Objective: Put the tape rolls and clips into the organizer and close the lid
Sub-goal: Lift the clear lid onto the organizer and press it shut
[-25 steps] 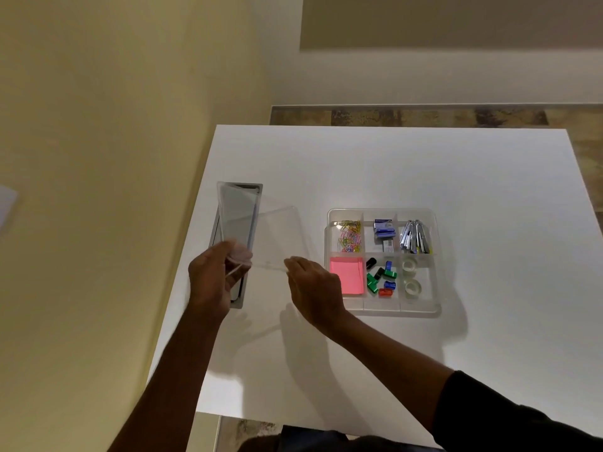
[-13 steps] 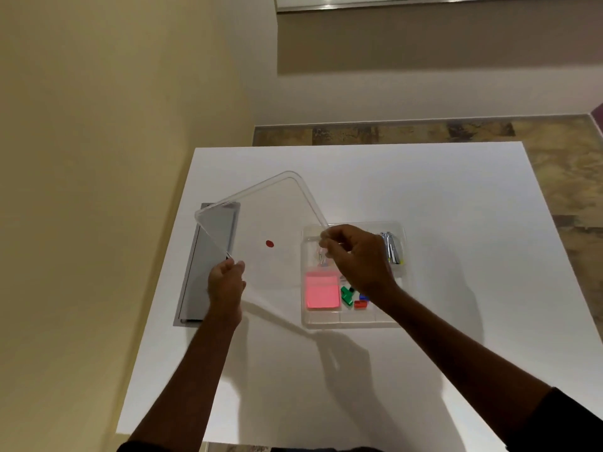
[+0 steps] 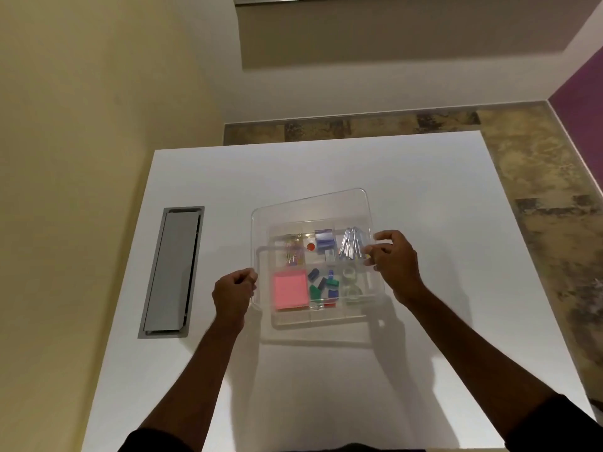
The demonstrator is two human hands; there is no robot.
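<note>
While both hands grip it: lid [image 3: 310, 216] clear, tilted and skewed above the organizer [image 3: 326, 318]; not seated
Left hand [image 3: 233, 293]: curled into a pinch on the lid's near-left edge; pink notes [image 3: 290, 290] just right of it
Right hand [image 3: 396, 264]: fingers [image 3: 380, 247] bent, pinching the lid's right edge; metal clips [image 3: 350, 244] just left of it
Tape rolls [image 3: 352, 283]: two, in the compartment left of the right wrist
Coloured clips [image 3: 324, 287]: between the two hands, beside the tape
Worktop [image 3: 424, 197]: white; grey cable hatch [image 3: 173, 272] well left of the left hand
</note>
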